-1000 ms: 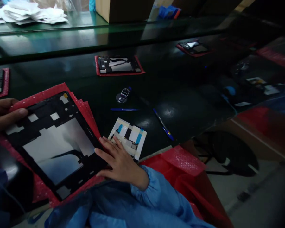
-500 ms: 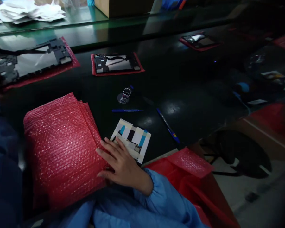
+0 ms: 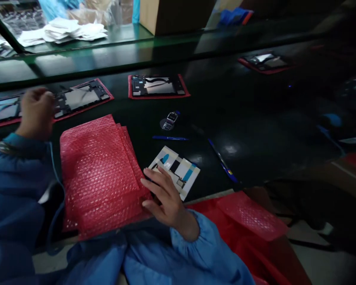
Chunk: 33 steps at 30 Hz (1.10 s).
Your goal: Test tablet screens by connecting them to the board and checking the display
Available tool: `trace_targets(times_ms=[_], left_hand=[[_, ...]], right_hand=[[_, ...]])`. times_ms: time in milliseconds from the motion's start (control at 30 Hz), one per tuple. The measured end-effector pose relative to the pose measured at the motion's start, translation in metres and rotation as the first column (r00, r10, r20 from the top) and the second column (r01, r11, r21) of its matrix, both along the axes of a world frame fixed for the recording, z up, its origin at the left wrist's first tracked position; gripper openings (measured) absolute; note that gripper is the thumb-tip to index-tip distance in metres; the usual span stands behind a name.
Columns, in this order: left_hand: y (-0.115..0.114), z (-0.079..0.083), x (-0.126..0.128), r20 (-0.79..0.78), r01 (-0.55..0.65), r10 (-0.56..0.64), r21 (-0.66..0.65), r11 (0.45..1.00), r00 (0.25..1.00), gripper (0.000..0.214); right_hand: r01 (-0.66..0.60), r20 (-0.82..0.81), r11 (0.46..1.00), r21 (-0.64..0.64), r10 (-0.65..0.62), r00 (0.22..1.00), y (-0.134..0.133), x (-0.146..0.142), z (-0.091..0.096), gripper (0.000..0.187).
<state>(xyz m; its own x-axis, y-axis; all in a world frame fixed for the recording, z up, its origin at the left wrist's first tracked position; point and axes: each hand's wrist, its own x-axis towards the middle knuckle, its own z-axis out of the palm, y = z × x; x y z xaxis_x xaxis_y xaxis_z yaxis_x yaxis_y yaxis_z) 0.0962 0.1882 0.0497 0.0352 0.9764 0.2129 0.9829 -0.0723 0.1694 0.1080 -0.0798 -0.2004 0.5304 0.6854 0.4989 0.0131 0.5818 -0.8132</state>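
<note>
My left hand [image 3: 38, 113] is at the left, its fingers curled together above a tablet housing [image 3: 81, 97] with black parts and a silvery plate. What the fingers pinch, if anything, I cannot make out. That housing lies on a red bubble pouch, and a second housing [image 3: 2, 109] lies left of the hand. My right hand [image 3: 166, 200] is open, fingers spread, at the right edge of a stack of red bubble pouches [image 3: 101, 170]. Partly under its fingertips lies a white card [image 3: 188, 184] with blue and black strips and small parts.
Another tablet housing [image 3: 157, 85] lies mid-table, and one more [image 3: 265, 62] at far right. A clear-and-silver small object [image 3: 169, 120], a blue pen [image 3: 170, 138] and another pen [image 3: 222, 161] lie nearby. White sheets [image 3: 62, 31] and a cardboard box [image 3: 180, 16] stand on the back ledge.
The tablet housing that my left hand held raised now lies flat on the table, and that hand has moved right over it. My right hand stays by the pouches. The view has shifted left.
</note>
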Motion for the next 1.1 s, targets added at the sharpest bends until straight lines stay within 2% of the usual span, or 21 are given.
trace_targets(times_ms=[67,167,233,300,400,467,533,567,633,733,833,933,1000,1100], left_hand=[[-0.050,-0.014,0.008,0.260,0.089,-0.059,-0.104,0.991,0.964,0.017],[-0.120,-0.036,0.007,0.473,0.153,-0.018,-0.248,0.956,0.881,0.011],[-0.152,-0.047,-0.001,0.559,0.217,-0.038,-0.258,0.941,0.828,0.009],[-0.171,-0.054,-0.012,0.630,0.323,-0.113,-0.229,0.918,0.768,0.013],[-0.182,-0.056,-0.026,0.652,0.359,-0.161,-0.182,0.915,0.741,0.018],[-0.185,-0.053,-0.033,0.650,0.345,-0.142,-0.195,0.918,0.747,0.016],[-0.189,-0.046,-0.039,0.635,0.344,-0.095,-0.282,0.896,0.767,0.017],[-0.192,-0.042,-0.042,0.624,0.344,-0.062,-0.343,0.874,0.779,0.019],[-0.198,-0.030,-0.048,0.616,0.342,-0.005,-0.431,0.835,0.788,0.025],[-0.202,-0.011,-0.058,0.642,0.349,0.002,-0.420,0.838,0.767,0.031],[-0.197,0.001,-0.080,0.617,0.354,-0.108,-0.293,0.888,0.780,0.028],[-0.193,0.005,-0.117,0.459,0.385,-0.290,-0.126,0.914,0.840,0.029],[-0.199,0.006,-0.144,0.285,0.433,-0.394,-0.088,0.897,0.874,0.033],[-0.221,0.008,-0.171,0.087,0.503,-0.495,-0.145,0.852,0.865,0.047]], right_hand=[[0.016,-0.012,0.998,0.066,-0.015,1.000,0.000,0.003,0.023,0.041],[0.019,-0.059,0.987,0.159,-0.010,0.998,-0.001,0.000,0.067,0.034],[0.042,-0.093,0.986,0.164,-0.027,0.995,-0.002,-0.011,0.095,0.027],[0.047,-0.131,0.985,0.165,-0.025,0.991,-0.005,-0.026,0.116,0.024],[0.011,-0.161,0.983,0.184,0.019,0.987,-0.012,-0.048,0.130,0.027],[-0.061,-0.135,0.978,0.201,0.089,0.987,-0.014,-0.058,0.129,0.027],[-0.126,-0.057,0.963,0.238,0.143,0.988,-0.013,-0.062,0.123,0.022],[-0.127,0.003,0.960,0.249,0.131,0.991,-0.010,-0.061,0.118,0.019],[-0.049,0.115,0.969,0.242,0.022,0.993,0.000,-0.056,0.110,0.019],[0.104,0.167,0.971,0.213,-0.141,0.976,0.019,-0.044,0.105,0.019],[0.113,0.178,0.960,0.256,-0.162,0.971,0.034,-0.037,0.114,0.016],[0.102,0.252,0.944,0.315,-0.187,0.949,0.039,-0.042,0.127,0.019],[0.078,0.287,0.940,0.331,-0.179,0.941,0.040,-0.049,0.131,0.021],[-0.011,0.276,0.949,0.314,-0.080,0.958,0.040,-0.059,0.134,0.021]])
